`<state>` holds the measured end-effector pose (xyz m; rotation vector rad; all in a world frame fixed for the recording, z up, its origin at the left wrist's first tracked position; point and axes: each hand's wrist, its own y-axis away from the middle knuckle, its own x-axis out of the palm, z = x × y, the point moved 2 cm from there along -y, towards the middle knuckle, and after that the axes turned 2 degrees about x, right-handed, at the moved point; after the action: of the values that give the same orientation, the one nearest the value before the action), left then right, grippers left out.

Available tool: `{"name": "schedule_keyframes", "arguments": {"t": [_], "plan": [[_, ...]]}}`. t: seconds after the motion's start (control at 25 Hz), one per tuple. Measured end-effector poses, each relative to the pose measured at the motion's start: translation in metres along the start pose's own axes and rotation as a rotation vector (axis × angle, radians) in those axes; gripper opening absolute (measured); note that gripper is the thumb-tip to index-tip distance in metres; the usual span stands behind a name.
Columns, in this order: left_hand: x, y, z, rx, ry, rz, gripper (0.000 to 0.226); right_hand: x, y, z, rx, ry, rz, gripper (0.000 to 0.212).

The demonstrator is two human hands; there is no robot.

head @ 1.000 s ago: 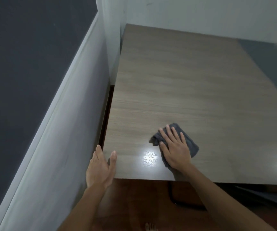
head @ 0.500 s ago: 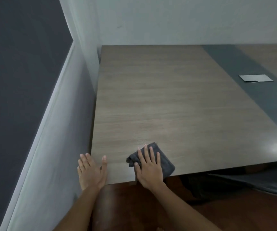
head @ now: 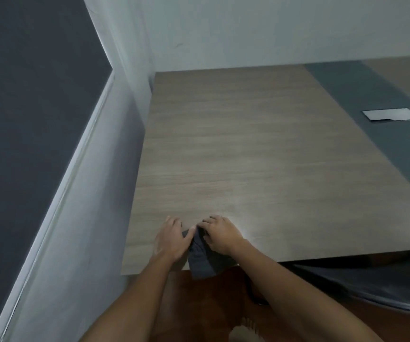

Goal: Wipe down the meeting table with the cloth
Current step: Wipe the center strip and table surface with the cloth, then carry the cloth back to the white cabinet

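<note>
The dark grey cloth is bunched at the near edge of the wood-grain meeting table, and its lower end hangs over the edge. My left hand holds the cloth's left side, thumb against the fabric. My right hand grips its right side with curled fingers. Both hands sit close together above the table's front edge near the left corner.
A pale wall and a dark panel run close along the table's left side. A dark grey strip with a silver cable hatch crosses the table at the right. A black chair stands under the right edge, over red-brown floor.
My left hand has come off the table's corner and onto the cloth. The right hand went from pressing flat to gripping, and the cloth is gathered up with its end over the edge.
</note>
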<state>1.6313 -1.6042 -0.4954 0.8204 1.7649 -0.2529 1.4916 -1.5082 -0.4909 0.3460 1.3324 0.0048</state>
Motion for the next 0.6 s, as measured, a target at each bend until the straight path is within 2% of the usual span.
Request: {"name": "schedule_keyframes", "arguments": {"t": [0.08,0.2,0.48,0.6], "plan": [[0.000,0.005,-0.008,0.002,-0.041,-0.005,0.049,-0.007,-0.006,-0.011,-0.027,0.023,0.025,0.047],[0.002,0.009,-0.010,-0.015,-0.077,-0.012,0.048,-0.018,-0.018,-0.024,-0.078,0.060,0.050,0.047],[0.008,0.014,-0.019,-0.208,-0.014,-0.023,0.042,-0.019,-0.029,-0.030,-0.154,0.054,0.123,0.048],[0.008,0.014,-0.023,-0.258,-0.021,0.030,0.035,-0.020,-0.030,-0.029,-0.139,0.017,0.135,0.039]]}}
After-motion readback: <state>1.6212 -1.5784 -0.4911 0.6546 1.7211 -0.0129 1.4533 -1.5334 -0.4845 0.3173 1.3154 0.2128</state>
